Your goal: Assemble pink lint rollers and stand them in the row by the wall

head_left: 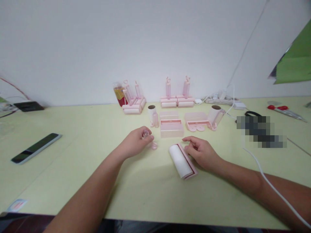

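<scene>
My left hand (137, 141) is closed around a small clear pinkish tube (145, 133). Pale pink ring-shaped pieces (154, 146) show just below its fingertips. To the right, a white paper roll (181, 160) lies slanted on the table in a pink case with a dark red inner edge. My right hand (200, 152) is beside the case's upper right edge, index finger stretched out and the others loosely bent. Whether its fingertips touch the case I cannot tell. Behind the hands are an opened clear pink case (172, 130) and another opened pink case (196, 121).
Assembled pink rollers (168, 102) stand along the wall, with a yellow-red package (119, 94) to their left. Two upright white rolls with cardboard cores (152, 115) flank the opened cases. A phone-like device (36, 148) lies left; a white cable (264, 179) crosses my right arm. Red-handled scissors (283, 108) lie far right.
</scene>
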`<state>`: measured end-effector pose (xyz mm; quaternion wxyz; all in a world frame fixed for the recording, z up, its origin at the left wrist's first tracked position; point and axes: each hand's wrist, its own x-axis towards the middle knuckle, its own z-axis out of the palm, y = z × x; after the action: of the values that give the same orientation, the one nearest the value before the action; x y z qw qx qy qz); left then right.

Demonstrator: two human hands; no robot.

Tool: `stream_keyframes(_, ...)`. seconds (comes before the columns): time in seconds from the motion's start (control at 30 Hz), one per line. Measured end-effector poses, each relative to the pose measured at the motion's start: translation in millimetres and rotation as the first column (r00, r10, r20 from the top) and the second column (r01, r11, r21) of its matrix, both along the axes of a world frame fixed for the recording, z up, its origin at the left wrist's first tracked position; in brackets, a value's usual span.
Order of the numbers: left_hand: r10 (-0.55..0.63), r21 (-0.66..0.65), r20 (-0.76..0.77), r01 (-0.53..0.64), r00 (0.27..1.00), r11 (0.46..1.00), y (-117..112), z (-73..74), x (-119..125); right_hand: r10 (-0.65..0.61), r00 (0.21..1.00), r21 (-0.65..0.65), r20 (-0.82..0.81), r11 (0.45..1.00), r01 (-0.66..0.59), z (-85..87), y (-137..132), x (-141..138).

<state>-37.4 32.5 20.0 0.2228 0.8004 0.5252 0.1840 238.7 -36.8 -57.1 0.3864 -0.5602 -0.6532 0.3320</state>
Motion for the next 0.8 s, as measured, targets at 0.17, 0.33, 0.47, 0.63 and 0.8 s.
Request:
stream_keyframes(0.17, 0.051, 0.074, -0.005, -0.051, 0.999, 0.996, 5.7, -1.8, -5.3, -0.001, 1.000, -0.008, -0.031, 1.000, 0.001, 0.5, 0.5, -0.3)
stream_keyframes(0.33, -0.008, 0.014, -0.011, 0.008, 1.000, 1.000, -0.3, 1.5, -1.7, -0.002, 0.999, 0.002, -0.050, 1.000, 0.002, -1.2, 1.1, 0.0)
stream_keyframes(0.47, -0.056, -0.024, -0.037, 0.055, 0.998, 0.998, -5.8, -2.5, 6.6, -0.001, 0.998, -0.004, -0.063, 1.000, 0.001, -1.4, 1.0, 0.2)
stream_keyframes(0.63, -0.132, -0.061, -0.054, 0.128, 0.990, 0.990, -6.2, -9.3, 14.3, 0.000, 0.995, 0.002, -0.097, 1.000, 0.000, -0.1, 1.2, -1.1)
stream_keyframes(0.8, -0.088, -0.122, 0.311, 0.132, 0.946, 0.984, -9.9, -8.4, 19.8, 0.021, 0.974, 0.036, -0.225, 0.999, -0.013, 1.2, -4.3, -2.5)
